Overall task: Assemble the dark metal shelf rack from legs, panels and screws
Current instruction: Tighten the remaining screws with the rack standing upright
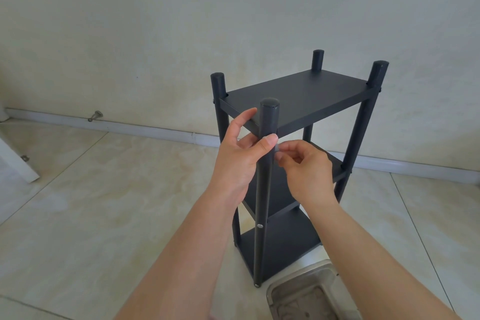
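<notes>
The rack (293,163) stands upright on the tiled floor (91,202) near the wall (181,21), w/ three panels already between four legs. Looks nearly done: the top panel (298,96) sits level, a silver screw head (259,226) shows lower down on the near leg (266,163), and dark fasteners show at the far corners.

Left hand (239,153) is wrapped round the near leg just below the top panel's front corner, thumb pressed on the leg's front, fingers curled behind, so that grip is holding the leg steady. Right hand (304,166) is just beside it, fingertips pinched on something small and pale at the leg's right side (prob. a screw (277,148), too small and blurred to be sure). Both grips clenched, neither released.

Step in hand, as I read it: fixing the top panel's front corner to the near leg, likely one of the last fasteners. Next move calls for lining the small piece up w/ the hole in the leg, keeping the leg and panel edge tight together w/ the left hand, then turning it in straight; a tool may be needed to finish.

A metal tray (306,296) sits on the floor by the rack's near foot, contents unclear.
</notes>
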